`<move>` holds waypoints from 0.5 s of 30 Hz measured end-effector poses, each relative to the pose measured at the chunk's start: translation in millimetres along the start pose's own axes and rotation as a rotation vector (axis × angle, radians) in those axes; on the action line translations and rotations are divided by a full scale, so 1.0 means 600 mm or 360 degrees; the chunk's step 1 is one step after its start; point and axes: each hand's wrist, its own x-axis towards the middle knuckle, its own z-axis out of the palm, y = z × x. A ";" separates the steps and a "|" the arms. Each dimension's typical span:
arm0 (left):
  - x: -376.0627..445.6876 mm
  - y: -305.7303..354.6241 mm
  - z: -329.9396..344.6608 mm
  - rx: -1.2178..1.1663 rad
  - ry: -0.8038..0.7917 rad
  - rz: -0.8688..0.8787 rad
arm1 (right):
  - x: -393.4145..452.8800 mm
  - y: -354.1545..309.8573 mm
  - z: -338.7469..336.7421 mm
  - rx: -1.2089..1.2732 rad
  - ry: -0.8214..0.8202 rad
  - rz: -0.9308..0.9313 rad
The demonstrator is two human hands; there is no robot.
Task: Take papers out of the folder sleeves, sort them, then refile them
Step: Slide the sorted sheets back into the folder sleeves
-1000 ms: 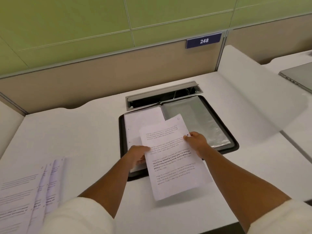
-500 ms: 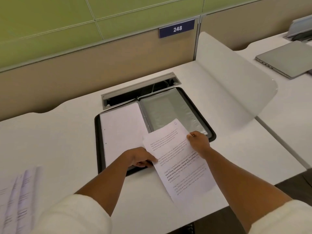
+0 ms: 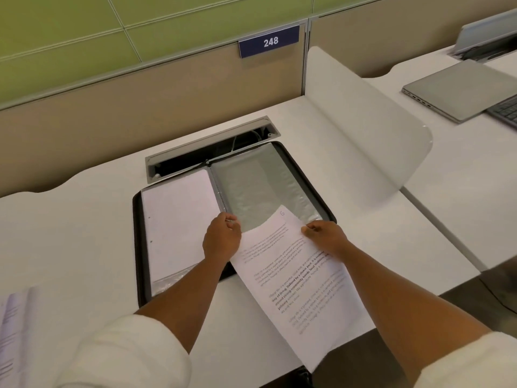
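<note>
At eight o'clock, loose papers (image 3: 16,331) wait on the desk (image 3: 84,233), so refiling looks partly done. The folder (image 3: 137,247) lies open at centre, its left sleeve (image 3: 179,219) filled. The left hand (image 3: 222,239) pinches the empty sleeve (image 3: 260,189) open; the right hand (image 3: 326,238), at three o'clock, grips the sheet (image 3: 296,292), aimed inward.

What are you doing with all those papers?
A person is filing papers at a white desk. The right hand holds a printed sheet by its edge, over the near corner of an open black folder. The left hand pinches the edge of the empty clear sleeve near the folder's spine. The sheet is not inside the sleeve yet. More printed pages lie at the desk's left edge.
</note>
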 end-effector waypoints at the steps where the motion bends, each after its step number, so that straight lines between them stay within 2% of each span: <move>1: -0.001 0.005 0.006 0.0061 0.0061 0.0058 | -0.001 0.004 -0.005 -0.0036 -0.0048 -0.0036; 3: -0.003 0.016 0.018 0.0190 0.0090 0.0175 | -0.003 0.012 -0.011 -0.0088 -0.0128 -0.0083; 8: -0.010 0.042 0.046 0.0315 -0.0047 0.0360 | -0.012 0.021 -0.022 -0.0103 -0.0274 -0.0048; 15: -0.015 0.042 0.070 0.0428 -0.0268 0.0559 | -0.015 0.031 -0.029 -0.0034 -0.0240 -0.0141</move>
